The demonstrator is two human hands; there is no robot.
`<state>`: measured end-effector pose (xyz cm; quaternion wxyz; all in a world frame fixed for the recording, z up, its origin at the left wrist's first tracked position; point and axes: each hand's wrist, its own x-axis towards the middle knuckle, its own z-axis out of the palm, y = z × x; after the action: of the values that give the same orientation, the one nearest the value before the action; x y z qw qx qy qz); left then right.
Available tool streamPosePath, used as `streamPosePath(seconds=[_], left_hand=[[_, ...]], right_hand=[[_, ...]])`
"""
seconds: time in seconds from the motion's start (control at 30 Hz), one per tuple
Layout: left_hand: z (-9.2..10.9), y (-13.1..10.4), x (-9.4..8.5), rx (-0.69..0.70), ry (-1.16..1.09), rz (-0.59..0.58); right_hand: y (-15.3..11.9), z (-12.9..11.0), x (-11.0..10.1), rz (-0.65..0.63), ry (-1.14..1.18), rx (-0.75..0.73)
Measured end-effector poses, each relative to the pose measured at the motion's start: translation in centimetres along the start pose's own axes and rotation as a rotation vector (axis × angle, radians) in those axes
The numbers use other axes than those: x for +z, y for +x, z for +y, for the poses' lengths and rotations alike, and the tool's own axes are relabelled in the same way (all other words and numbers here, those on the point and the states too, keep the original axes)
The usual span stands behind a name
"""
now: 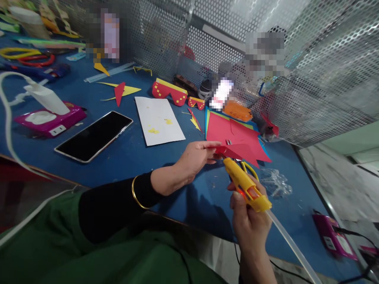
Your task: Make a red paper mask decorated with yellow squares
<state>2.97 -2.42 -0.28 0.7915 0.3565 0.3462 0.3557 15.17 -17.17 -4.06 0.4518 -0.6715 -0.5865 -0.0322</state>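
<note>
1. Nearest the camera is the green garment (142,256) across the wearer's lap, below the edge of the blue table (296,169).
2. The right hand (251,213) is wrapped around a yellow glue gun (241,177), fingers curled about its grip; a clear glue stick (291,240) trails from its back end.
3. The left hand (194,159) pinches a folded-looking red paper piece (239,152) near its left end, thumb and fingers pressed together on it. The piece is held just in front of the stack of coloured sheets (227,128).
4. The nozzle sits at the paper's lower edge, close to the left fingertips. Whether it touches, or any glue shows, I cannot tell.
5. The step in hand looks like gluing the red piece. The next move would call for a steady left pinch, a short, controlled squeeze from the right, and fingertips clear of the hot tip.
6. Beyond the hands lie a white sheet (161,114) with yellow patches and 2 red paper masks with yellow squares, 1 large mask (169,94) and 1 small mask (197,103).
</note>
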Motion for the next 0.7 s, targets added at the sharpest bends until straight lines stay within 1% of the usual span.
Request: streamPosePath(seconds=[0.17,0.27,0.43,0.7], left_hand=[[-0.13,0.00,-0.07,0.028,-0.010,-0.010],[-0.27,0.04,-0.13,0.038,-0.011,-0.024],[-0.45,0.19,-0.17,0.038,-0.021,-0.028],[-0.35,0.20,-0.16,0.041,-0.017,-0.045]], right_hand=[[0.14,-0.32,0.08,0.004,-0.010,0.043],[0.20,-0.46,0.04,0.016,-0.034,0.022],[0.06,-0.20,0.09,0.022,-0.031,0.041],[0.01,0.13,0.07,0.036,-0.085,-0.031]])
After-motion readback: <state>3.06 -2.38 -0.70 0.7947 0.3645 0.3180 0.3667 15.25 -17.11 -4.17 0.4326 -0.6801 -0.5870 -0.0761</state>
